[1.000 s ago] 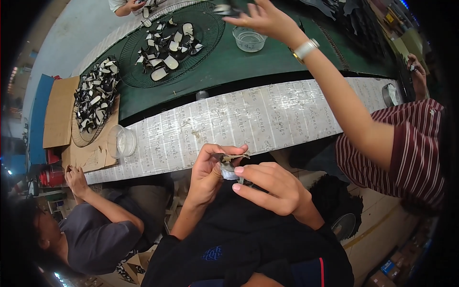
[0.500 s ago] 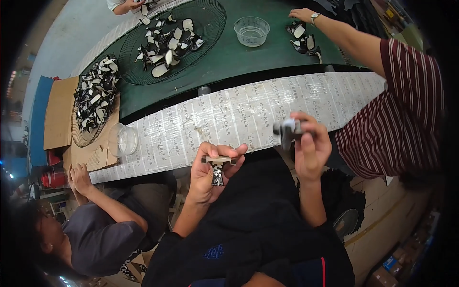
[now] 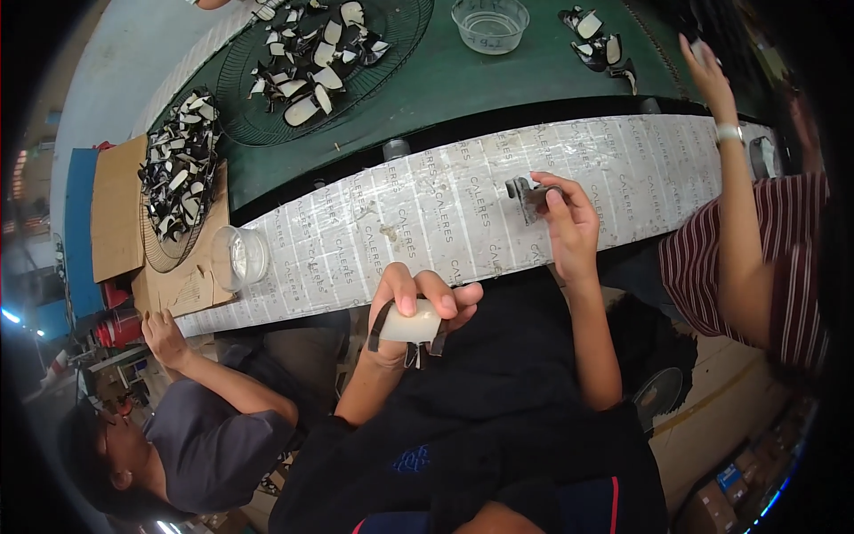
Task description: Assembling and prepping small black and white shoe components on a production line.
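My left hand (image 3: 414, 294) is closed around a shoe-heel piece (image 3: 411, 325), with the thumb and fingers on it. Its cream face is turned up, and dark strips of covering hang from its sides and lower edge. Further right and higher, my right hand (image 3: 571, 222) pinches a dark heel piece (image 3: 534, 198) over the covered bench strip. Black flaps stick out of that piece, and the fingers hide part of it. The two hands are apart.
Similar black-and-cream pieces fill a wire basket (image 3: 267, 138) and a narrower basket (image 3: 147, 214). A clear bowl (image 3: 491, 40) stands on the green table (image 3: 382, 116); a clear tub (image 3: 238, 258) rests on cardboard. Co-workers sit at left and right, one arm (image 3: 743, 205) reaching across.
The piece in my left hand has been turned, showing its cream face. My right hand has moved up and away with its piece. The co-worker at right has drawn a hand back from the pieces.
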The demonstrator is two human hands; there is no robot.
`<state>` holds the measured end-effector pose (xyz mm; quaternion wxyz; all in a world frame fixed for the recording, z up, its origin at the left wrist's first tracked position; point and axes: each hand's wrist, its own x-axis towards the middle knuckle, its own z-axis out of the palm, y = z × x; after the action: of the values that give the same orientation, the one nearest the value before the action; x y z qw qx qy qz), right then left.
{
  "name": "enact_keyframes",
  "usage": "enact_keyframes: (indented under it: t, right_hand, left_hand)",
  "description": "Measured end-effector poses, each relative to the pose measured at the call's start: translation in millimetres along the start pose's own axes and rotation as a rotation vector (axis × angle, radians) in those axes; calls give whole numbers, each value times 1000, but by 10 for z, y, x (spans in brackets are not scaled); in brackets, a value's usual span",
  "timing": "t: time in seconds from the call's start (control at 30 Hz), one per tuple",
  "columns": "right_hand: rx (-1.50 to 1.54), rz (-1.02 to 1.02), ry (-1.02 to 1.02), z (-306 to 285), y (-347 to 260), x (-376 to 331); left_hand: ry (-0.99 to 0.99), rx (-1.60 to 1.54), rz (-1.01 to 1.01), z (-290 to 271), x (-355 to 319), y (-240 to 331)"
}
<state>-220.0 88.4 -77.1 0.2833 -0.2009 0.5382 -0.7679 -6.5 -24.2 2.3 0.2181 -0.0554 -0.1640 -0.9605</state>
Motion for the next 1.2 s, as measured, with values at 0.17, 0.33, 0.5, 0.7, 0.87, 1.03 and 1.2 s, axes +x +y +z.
enact_keyframes:
  t: [0.17, 0.33, 0.5, 0.7, 0.87, 1.03, 1.2]
  right_hand:
    - [-48, 46, -8, 24, -17, 57]
    - [-111, 80, 25, 35, -43, 46]
    - [-83, 121, 67, -6, -5, 43]
    - [-60, 125, 62, 67, -79, 58]
    - [-77, 108, 69, 3, -81, 97]
    - [-45, 148, 31, -24, -101, 122]
    - [-73, 143, 4, -1, -140, 123]
  left_hand:
    - [-69, 3, 13, -120, 204, 23]
    - [-111, 416, -77, -194, 533, 273]
    - [-23, 1390, 12, -260, 1126, 907]
    - [653, 1907, 644, -133, 1918, 1234]
    - [408, 1670, 447, -309, 2321, 755]
    - [155, 1780, 274, -471, 2828, 95]
    - [-66, 1863, 238, -799, 3549, -651]
